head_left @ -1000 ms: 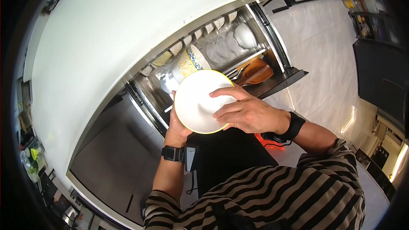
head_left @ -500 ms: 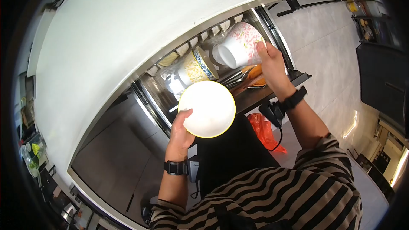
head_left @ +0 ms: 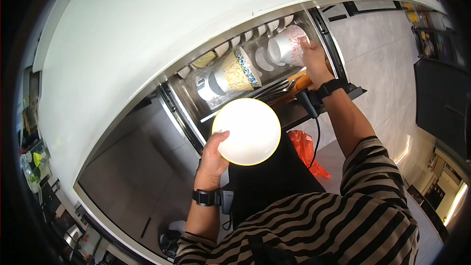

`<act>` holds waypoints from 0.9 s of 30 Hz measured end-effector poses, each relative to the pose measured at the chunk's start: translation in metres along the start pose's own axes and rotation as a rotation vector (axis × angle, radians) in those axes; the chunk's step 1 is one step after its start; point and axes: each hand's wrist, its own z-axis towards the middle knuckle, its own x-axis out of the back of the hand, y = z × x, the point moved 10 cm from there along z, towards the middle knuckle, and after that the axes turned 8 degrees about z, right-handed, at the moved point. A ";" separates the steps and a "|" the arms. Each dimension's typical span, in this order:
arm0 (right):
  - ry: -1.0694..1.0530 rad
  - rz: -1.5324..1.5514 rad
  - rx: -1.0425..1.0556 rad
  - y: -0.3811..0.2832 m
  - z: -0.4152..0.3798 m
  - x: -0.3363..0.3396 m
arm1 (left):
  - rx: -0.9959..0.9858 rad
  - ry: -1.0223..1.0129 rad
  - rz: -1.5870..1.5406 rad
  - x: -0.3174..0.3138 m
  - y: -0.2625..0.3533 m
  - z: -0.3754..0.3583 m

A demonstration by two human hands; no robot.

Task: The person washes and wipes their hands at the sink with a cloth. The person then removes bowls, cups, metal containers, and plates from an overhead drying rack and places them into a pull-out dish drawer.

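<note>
Separate hands (head_left: 212,161) on yellow-rimmed bowl (head_left: 250,132) and pink-patterned crockery (head_left: 289,46)

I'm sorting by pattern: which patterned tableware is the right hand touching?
The pink-patterned tableware; the yellow-and-blue tableware lies farther left, apart from the right hand.

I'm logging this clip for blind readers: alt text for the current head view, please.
A person's left hand holds a yellow-rimmed white bowl by an open drawer, while the right hand holds a pink-patterned white vessel inside. A yellow-and-blue patterned vessel lies in the drawer too.
</note>
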 end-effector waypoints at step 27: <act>0.363 -1.035 0.463 -0.075 -0.019 0.006 | -0.081 -0.090 0.124 -0.037 0.014 0.013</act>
